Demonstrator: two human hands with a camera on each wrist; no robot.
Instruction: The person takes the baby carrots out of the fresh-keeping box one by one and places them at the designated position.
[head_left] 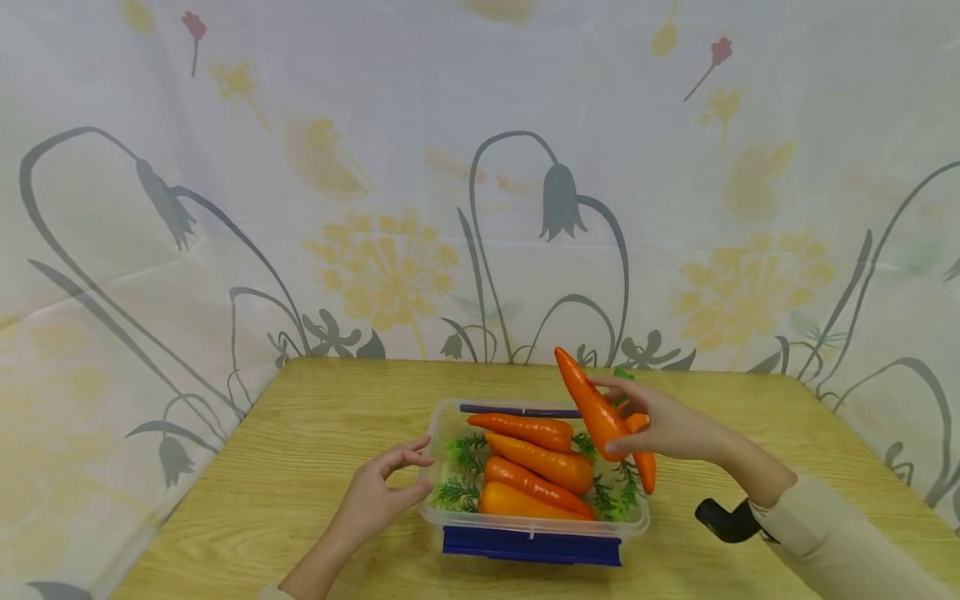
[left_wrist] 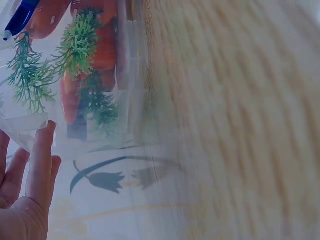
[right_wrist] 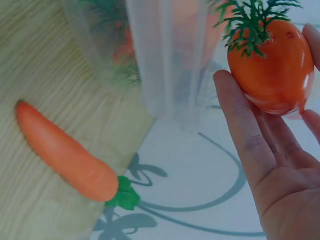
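In the head view my right hand [head_left: 660, 423] grips an orange toy carrot [head_left: 588, 404] by its thick end, over the right part of a clear plastic box [head_left: 636, 527]. Its tip points up and to the left; the right wrist view shows the carrot's green fronds [right_wrist: 252, 27] at the thick end. Several orange toy carrots [head_left: 525, 475] lie side by side in the box, with green fronds at both sides. At the box's left rim is my left hand [head_left: 375, 492], its fingers loosely bent and holding nothing, fingertips right at the rim.
Another carrot [right_wrist: 67, 152] with a green top lies on the wooden table [head_left: 337, 400], right of the box. Blue latches [head_left: 532, 546] hang at the box's near and far sides. A flower-patterned cloth [head_left: 420, 183] stands behind the table.
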